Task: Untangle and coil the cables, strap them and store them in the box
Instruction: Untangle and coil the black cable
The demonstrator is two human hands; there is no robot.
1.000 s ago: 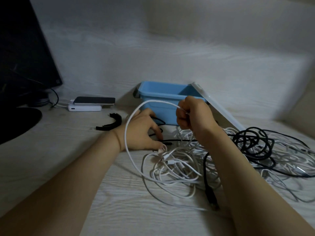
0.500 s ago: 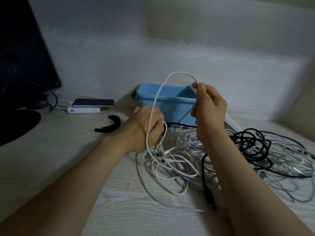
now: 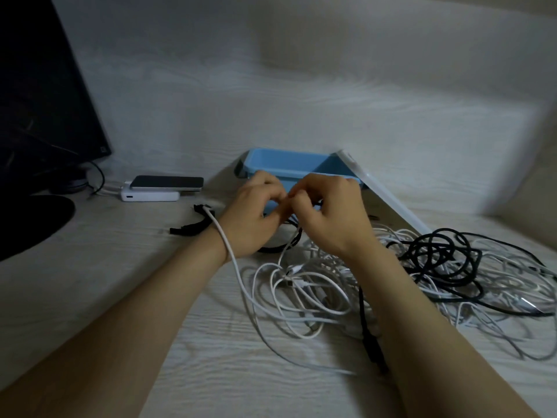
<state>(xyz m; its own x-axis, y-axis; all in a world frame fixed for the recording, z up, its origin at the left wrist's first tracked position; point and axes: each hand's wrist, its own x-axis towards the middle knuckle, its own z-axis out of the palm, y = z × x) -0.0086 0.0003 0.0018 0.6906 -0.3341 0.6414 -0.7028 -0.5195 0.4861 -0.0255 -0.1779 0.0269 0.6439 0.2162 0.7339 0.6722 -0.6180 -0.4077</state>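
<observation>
A tangle of white cables (image 3: 304, 289) lies on the pale wood-grain table in front of me, with a knot of black cable (image 3: 438, 257) to its right. My left hand (image 3: 254, 217) and my right hand (image 3: 330, 214) meet fingertip to fingertip above the tangle, both pinching a white cable. One white strand (image 3: 224, 241) loops over my left wrist. The open blue box (image 3: 289, 167) stands just behind my hands, its white lid (image 3: 382, 193) leaning on its right side. Black straps (image 3: 193, 224) lie left of my left hand.
A phone (image 3: 167, 182) rests on a white power bank (image 3: 150, 196) at the back left. A dark monitor (image 3: 39, 95) with its round base (image 3: 30, 221) fills the left edge. A black plug (image 3: 372, 346) lies by my right forearm.
My right hand has come down from its raised position and met my left hand. The white loop it lifted now drapes over my left wrist.
</observation>
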